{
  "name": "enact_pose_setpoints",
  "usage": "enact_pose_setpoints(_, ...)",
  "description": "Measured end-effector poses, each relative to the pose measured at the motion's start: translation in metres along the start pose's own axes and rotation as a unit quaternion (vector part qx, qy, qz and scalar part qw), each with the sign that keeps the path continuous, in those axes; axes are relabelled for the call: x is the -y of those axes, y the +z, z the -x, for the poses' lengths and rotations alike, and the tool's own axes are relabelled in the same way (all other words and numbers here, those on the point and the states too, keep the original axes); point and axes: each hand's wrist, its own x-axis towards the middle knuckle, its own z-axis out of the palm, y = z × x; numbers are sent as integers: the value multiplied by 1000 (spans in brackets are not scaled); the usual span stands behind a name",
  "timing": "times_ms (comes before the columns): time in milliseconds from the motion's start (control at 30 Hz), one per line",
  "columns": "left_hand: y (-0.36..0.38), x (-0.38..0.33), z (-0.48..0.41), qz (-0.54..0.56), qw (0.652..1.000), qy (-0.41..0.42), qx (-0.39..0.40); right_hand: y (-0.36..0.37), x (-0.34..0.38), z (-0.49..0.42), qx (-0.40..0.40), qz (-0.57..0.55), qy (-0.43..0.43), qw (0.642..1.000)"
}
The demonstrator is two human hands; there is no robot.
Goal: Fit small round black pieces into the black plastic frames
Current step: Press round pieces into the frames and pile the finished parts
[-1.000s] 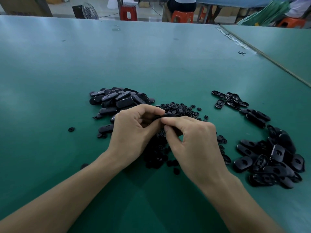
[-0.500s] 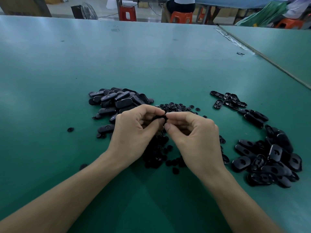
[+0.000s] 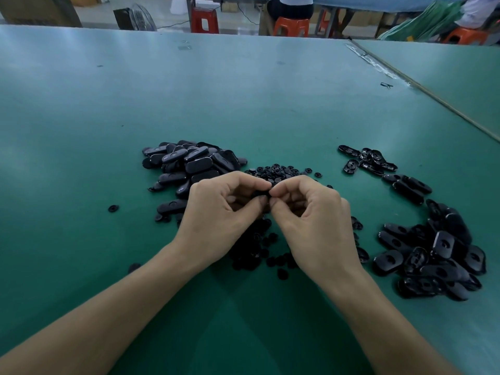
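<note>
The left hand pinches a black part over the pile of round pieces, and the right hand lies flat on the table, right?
Not quite. In the head view the right hand is not flat on the table: it is raised and pinches the same black part as the left hand, over the pile of round pieces.

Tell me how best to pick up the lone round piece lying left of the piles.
I would pinch the round piece by its rim from above, gripping opposite edges: it lies flat and alone on the table, so its sides are free. The left hand is nearer.
</note>
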Motion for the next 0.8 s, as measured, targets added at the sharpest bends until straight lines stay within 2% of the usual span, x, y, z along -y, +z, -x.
enact_pose_setpoints(400, -1, -3, -1, 51, 998, -22, 5, 0, -2, -3, 20, -10, -3, 1000)
enact_pose_setpoints(800, 0, -4, -1, 60, 998, -31, 5, 4, 2, 2, -16, 11, -4, 1000)
